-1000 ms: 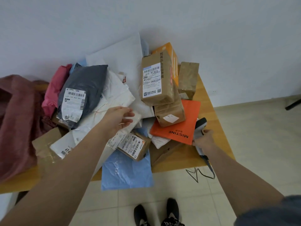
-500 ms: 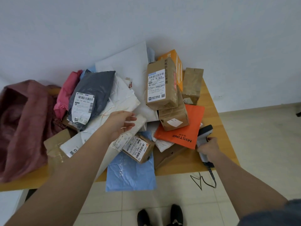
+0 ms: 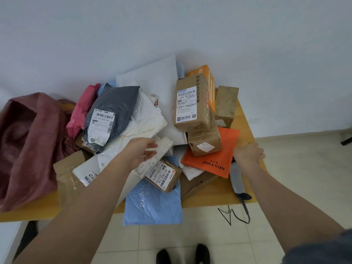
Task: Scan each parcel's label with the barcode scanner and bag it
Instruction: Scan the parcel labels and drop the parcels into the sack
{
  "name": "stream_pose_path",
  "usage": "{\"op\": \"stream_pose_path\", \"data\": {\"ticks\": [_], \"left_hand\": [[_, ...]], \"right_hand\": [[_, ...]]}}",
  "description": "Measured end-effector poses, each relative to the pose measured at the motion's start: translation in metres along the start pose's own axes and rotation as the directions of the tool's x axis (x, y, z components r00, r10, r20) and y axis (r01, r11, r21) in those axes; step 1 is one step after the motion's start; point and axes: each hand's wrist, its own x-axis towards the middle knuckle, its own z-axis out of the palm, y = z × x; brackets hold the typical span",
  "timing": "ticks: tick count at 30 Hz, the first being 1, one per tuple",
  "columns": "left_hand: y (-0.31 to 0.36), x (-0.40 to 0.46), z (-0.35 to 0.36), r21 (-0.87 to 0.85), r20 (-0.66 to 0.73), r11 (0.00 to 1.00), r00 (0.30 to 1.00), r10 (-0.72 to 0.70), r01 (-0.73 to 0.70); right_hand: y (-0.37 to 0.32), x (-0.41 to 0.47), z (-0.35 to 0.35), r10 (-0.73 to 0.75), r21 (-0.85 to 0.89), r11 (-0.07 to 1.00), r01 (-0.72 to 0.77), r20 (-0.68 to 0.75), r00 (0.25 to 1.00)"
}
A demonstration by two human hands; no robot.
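1. The parcel I am after is the white crinkled plastic mailer (image 3: pixel 163 147), at frame centre, lying across the heap with its label end pointing lower left.
2. My left hand (image 3: pixel 142 152) has its fingers curled round the mailer's edge, thumb on top.
3. I judge it light, soft and a bit slippery; it will flop when lifted, so I would grip near the label end, where the paper stiffens it.
4. My right hand (image 3: pixel 247 154), centre right, hovers with relaxed, spread fingers and holds nothing.
5. The grey handheld barcode scanner (image 3: pixel 237 180) lies on the wooden table (image 3: pixel 245 115) just below that hand, its black cable (image 3: pixel 235 214) dangling over the edge.
6. Just below the mailer sits a small brown cardboard box (image 3: pixel 163 175), label up.
7. Right of centre, an orange flat mailer printed MISTINE (image 3: pixel 213 159) lies under taped brown boxes.
8. At far left lies the dark red cloth bag (image 3: pixel 28 141), probably the one for bagging.
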Motion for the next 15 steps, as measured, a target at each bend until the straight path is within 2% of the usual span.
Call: {"op": "stream_pose_path", "data": {"ticks": [2, 4, 7, 11, 13, 15], "left_hand": [[0.006, -0.001, 0.006, -0.001, 0.03, 1.0, 0.999, 0.027, -0.027], [0.01, 0.0, 0.013, -0.003, 0.084, 0.998, 0.994, 0.068, -0.068], [0.015, 0.0, 0.028, -0.009, 0.158, 0.994, 0.982, 0.106, -0.106], [0.019, -0.002, 0.047, -0.033, 0.241, 0.994, 0.965, 0.105, -0.1], [0.019, -0.001, 0.053, -0.035, 0.258, 0.994, 0.96, 0.113, -0.108], [0.02, 0.001, 0.058, -0.039, 0.258, 0.993, 0.959, 0.114, -0.107]], "right_hand": [[-0.024, -0.01, -0.003, -0.173, 0.09, 0.979, 0.181, -0.091, 0.981], [-0.044, -0.018, 0.0, -0.365, 0.155, 0.911, 0.382, -0.127, 0.922], [-0.066, -0.029, 0.01, -0.547, 0.219, 0.817, 0.533, 0.003, 0.837], [-0.078, -0.031, 0.02, -0.545, 0.231, 0.832, 0.504, 0.177, 0.819], [-0.078, -0.033, 0.021, -0.531, 0.192, 0.846, 0.498, 0.204, 0.823], [-0.079, -0.035, 0.019, -0.525, 0.227, 0.848, 0.48, 0.223, 0.822]]}}
